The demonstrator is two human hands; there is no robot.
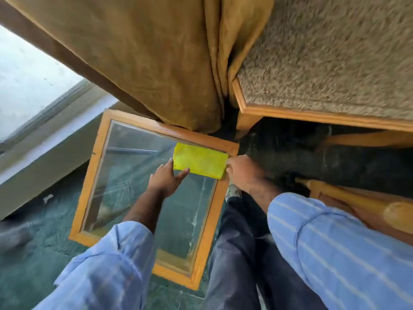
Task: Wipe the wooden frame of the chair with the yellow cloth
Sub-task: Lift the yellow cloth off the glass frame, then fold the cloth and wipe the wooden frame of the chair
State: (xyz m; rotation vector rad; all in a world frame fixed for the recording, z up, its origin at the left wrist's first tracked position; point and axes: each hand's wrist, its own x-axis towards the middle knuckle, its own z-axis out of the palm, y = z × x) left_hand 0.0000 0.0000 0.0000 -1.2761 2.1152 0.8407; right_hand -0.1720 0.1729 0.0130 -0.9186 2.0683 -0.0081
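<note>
A folded yellow cloth (pixel 200 160) lies on the glass top of a small wooden-framed table (pixel 210 222), near its far right corner. My left hand (pixel 166 179) rests flat on the cloth's near left edge, fingers spread. At the cloth's right edge my right hand (pixel 242 170) has its fingers curled and hidden, so I cannot tell its grip. The chair with a wooden frame (pixel 312 114) and a beige textured seat stands at the upper right, beyond the cloth.
A mustard curtain (pixel 143 57) hangs down over the table's far edge. A window and its sill (pixel 44 121) run along the left. Turned wooden furniture parts (pixel 368 206) stick out at the right. My dark trouser legs (pixel 237 253) stand beside the table on green flooring.
</note>
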